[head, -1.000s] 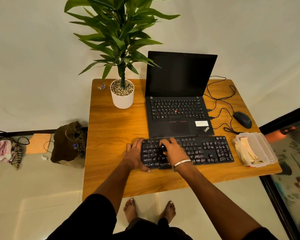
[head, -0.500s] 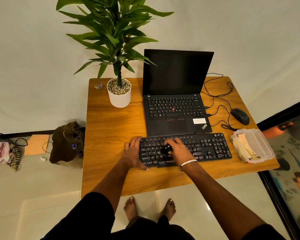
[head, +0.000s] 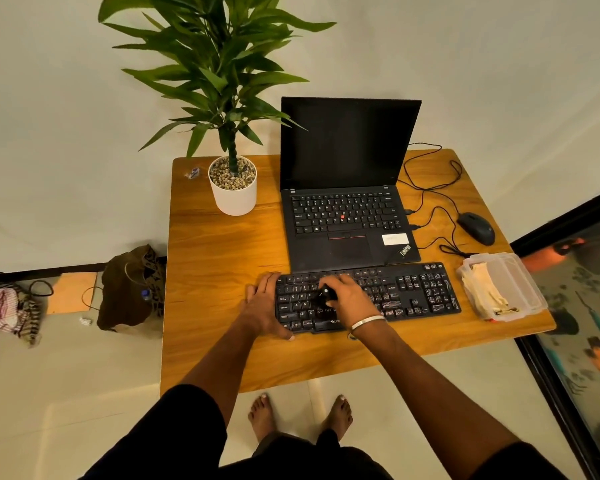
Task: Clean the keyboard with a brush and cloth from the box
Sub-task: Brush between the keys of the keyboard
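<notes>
On the wooden desk (head: 222, 258), the left hand (head: 262, 304) lies flat, fingers spread, against the left end of the black keyboard (head: 368, 296). The flat, matte keyboard lies just in front of the laptop (head: 347, 209). The right hand (head: 349, 296) curls around a small dark brush (head: 327, 294) over the left keys. At right, a clear plastic box (head: 520, 282) holds crumpled cream cloth (head: 482, 289).

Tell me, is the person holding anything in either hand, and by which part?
The right hand holds a small black brush by its handle, over the keyboard. The left hand holds nothing; it rests flat at the keyboard's left end.
</notes>
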